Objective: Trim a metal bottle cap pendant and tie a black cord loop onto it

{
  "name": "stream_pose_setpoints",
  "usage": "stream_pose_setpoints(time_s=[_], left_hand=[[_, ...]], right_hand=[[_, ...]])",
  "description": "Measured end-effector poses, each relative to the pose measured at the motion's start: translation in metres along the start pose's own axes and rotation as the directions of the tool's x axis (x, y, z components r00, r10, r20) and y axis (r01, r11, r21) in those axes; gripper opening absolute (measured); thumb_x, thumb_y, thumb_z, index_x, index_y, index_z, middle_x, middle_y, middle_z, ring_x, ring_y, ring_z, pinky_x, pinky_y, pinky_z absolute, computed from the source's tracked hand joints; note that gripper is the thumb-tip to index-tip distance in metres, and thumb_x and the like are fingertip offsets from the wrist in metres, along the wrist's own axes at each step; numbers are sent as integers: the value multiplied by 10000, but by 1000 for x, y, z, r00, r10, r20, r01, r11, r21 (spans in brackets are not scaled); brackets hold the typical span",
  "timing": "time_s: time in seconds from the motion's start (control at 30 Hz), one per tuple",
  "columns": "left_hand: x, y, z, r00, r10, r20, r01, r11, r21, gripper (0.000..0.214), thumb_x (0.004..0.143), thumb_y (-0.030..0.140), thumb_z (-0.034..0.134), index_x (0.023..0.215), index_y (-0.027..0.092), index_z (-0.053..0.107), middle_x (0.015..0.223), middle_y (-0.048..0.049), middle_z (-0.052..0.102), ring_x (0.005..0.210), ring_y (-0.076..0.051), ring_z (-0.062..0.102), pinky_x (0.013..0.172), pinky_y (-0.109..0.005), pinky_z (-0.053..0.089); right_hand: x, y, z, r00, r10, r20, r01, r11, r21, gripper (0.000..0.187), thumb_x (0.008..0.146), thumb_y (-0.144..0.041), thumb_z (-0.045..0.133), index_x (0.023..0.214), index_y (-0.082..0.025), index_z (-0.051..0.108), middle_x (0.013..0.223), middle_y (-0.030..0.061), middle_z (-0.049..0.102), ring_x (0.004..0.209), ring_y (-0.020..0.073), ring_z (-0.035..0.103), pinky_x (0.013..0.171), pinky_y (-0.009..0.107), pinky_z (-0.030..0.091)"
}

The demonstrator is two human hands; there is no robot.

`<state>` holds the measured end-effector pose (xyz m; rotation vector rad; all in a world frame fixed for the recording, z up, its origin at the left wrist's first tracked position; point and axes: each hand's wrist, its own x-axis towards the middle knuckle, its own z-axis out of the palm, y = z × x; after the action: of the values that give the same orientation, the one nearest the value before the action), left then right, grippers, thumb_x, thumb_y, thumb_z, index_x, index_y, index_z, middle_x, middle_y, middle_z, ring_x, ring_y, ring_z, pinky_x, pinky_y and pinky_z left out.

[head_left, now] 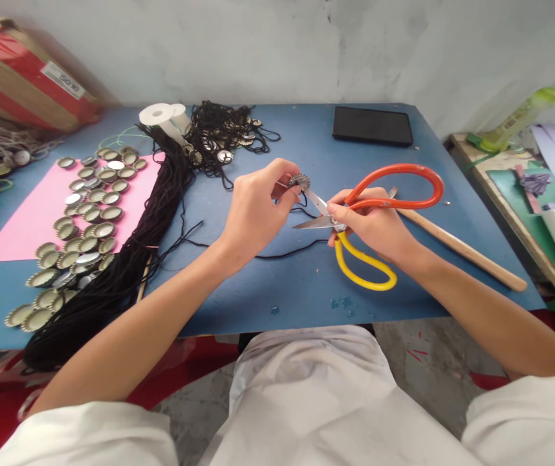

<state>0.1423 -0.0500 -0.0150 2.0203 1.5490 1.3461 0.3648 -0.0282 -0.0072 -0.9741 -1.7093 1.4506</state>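
Observation:
Between the fingertips of my left hand (261, 204) is a metal bottle cap (299, 181), pinched by its edge. My right hand (372, 220) grips a pair of scissors (336, 221) around the pivot, not through the loops. One handle is orange, the other yellow, and the blades are spread apart. The upper blade's tip reaches the cap, though I cannot tell if it touches. A black cord (292, 252) runs over the blue table beneath my hands; part of it is hidden behind my left hand.
Many bottle caps (88, 210) lie on pink paper (15, 236) beside a bundle of black cords (161, 200). White spools (156, 115) and corded caps (224, 136) are behind. A phone (372, 125) lies at the back, a wooden-handled tool (466, 252) at the right.

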Motion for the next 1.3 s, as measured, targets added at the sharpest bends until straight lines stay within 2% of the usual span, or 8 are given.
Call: stream_pose_setpoints(time_s=[0.27, 0.5, 0.67, 0.8, 1.3], left_hand=[[-1, -1, 0, 999, 36, 13, -37, 998, 42, 169, 972, 161, 649, 1096, 227, 743, 927, -23, 824, 840, -193, 820, 847, -317, 655], [-3, 0, 0, 992, 117, 43, -120, 990, 76, 195, 1023, 163, 597, 1119, 219, 758, 988, -39, 838, 904, -206, 824, 898, -337, 636], [-4, 2, 0, 998, 53, 35, -54, 998, 43, 124, 1047, 230, 620, 1087, 223, 737, 955, -42, 827, 872, -206, 831, 833, -313, 640], [-4, 1, 2, 999, 27, 34, -28, 999, 40, 134, 1015, 175, 608, 1069, 228, 718, 905, -23, 817, 828, -194, 826, 807, -300, 636], [2, -6, 1, 999, -37, 10, 38, 998, -58, 122, 976, 120, 639, 1044, 201, 700, 930, -7, 814, 798, -171, 842, 776, -249, 638]], right_hand=[[0, 1, 0, 1000, 9, 4, -9, 1000, -9, 269, 920, -429, 843, 790, -230, 717, 691, -18, 699, 593, 214, 784, 575, 304, 607], [1, -1, 0, 1000, -19, -4, 18, 998, -61, 246, 953, -373, 800, 783, -223, 705, 712, -14, 712, 583, 205, 785, 571, 293, 593], [-2, 4, 3, 997, -79, -25, 75, 988, -135, 222, 966, -390, 813, 832, -232, 736, 803, -2, 741, 616, 197, 788, 574, 291, 602], [-3, 11, 6, 995, -97, -23, 92, 983, -162, 227, 969, -420, 826, 878, -229, 745, 835, 4, 745, 634, 197, 793, 591, 295, 609], [-5, 10, 6, 986, -165, -36, 155, 969, -191, 161, 1014, -301, 730, 878, -215, 748, 857, 2, 743, 605, 164, 774, 580, 279, 611]])
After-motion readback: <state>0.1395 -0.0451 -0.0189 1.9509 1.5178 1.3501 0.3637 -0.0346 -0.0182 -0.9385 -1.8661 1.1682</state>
